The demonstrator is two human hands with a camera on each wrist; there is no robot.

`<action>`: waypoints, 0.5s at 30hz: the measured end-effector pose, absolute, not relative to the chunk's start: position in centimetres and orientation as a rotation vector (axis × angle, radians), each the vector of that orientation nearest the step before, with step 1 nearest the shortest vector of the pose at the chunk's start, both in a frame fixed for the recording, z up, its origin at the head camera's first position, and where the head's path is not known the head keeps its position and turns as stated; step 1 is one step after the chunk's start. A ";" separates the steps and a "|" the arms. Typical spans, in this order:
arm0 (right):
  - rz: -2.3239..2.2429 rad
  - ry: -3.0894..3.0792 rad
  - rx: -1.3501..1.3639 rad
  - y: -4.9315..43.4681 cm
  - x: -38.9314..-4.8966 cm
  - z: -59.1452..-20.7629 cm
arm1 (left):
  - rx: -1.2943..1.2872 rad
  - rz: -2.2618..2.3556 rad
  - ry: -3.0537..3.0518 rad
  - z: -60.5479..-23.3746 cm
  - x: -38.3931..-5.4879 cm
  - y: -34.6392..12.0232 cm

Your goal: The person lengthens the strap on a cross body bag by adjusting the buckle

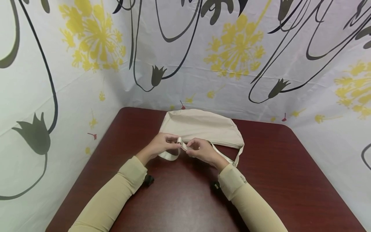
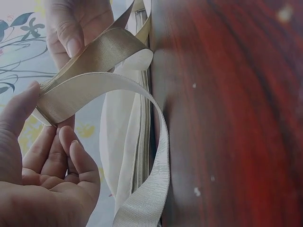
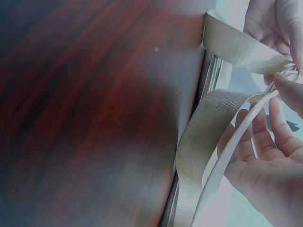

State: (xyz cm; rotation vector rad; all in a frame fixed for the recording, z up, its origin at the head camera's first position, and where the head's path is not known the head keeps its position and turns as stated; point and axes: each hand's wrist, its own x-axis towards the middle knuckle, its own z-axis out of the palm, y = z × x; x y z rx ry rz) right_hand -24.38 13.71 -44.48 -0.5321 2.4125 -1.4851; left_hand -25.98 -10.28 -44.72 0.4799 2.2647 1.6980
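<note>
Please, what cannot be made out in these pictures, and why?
Head view: inside of the bag, hidden by its fabric.
Head view: what the dark object is; too small, partly behind the left sleeve.
Left wrist view: lower run of the strap, cut off by the bottom edge.
Right wrist view: part of the left hand, cut off by picture edges.

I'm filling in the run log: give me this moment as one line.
left hand: pinches webbing strap | right hand: pinches it too | cream zippered bag: lies on dark-red table

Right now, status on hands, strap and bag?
Left hand, right hand: both pinching strap. Bag on table, beyond hands. Nothing visibly in the way.
</note>
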 end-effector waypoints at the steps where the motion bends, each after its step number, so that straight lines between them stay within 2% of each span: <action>1: -1.485 2.411 -0.530 13.7 -24.4 -44.4 | 0.484 1.696 2.266 -44.8 -26.0 -10.3; 15: -1.448 2.435 -0.552 13.0 -24.2 -43.8 | 0.510 1.714 2.231 -45.1 -26.1 -10.2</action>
